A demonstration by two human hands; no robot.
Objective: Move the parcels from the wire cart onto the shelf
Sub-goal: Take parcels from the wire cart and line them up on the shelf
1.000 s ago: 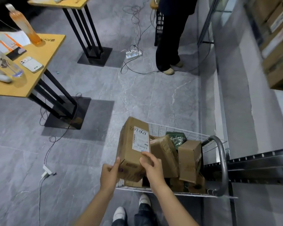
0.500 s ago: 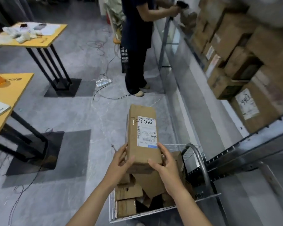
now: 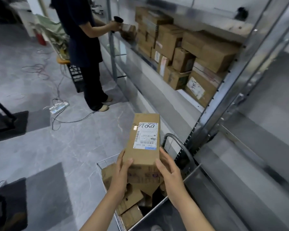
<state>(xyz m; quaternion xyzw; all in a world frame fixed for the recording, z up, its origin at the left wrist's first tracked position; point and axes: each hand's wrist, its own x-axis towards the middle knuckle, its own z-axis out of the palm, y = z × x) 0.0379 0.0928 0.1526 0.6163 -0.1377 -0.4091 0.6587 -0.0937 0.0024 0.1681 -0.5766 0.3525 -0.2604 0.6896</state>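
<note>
Above the wire cart (image 3: pixel 107 164), a tall parcel (image 3: pixel 143 139) is held upright, clamped at its lower end between the left hand (image 3: pixel 122 170) and the right hand (image 3: pixel 168 170). Since a second ago it has been lifted clear of the remaining parcels (image 3: pixel 132 202) and brought toward the shelf (image 3: pixel 187 95). Transfer is judged under way; placement is not yet made.

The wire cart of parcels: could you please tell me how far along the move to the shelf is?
Done: brown cardboard boxes already sit stacked on the grey metal shelf. In hand: a tall brown cardboard parcel with a white label is held above the wire cart by the left hand and right hand. Left: several brown cardboard parcels remain in the cart.
</note>
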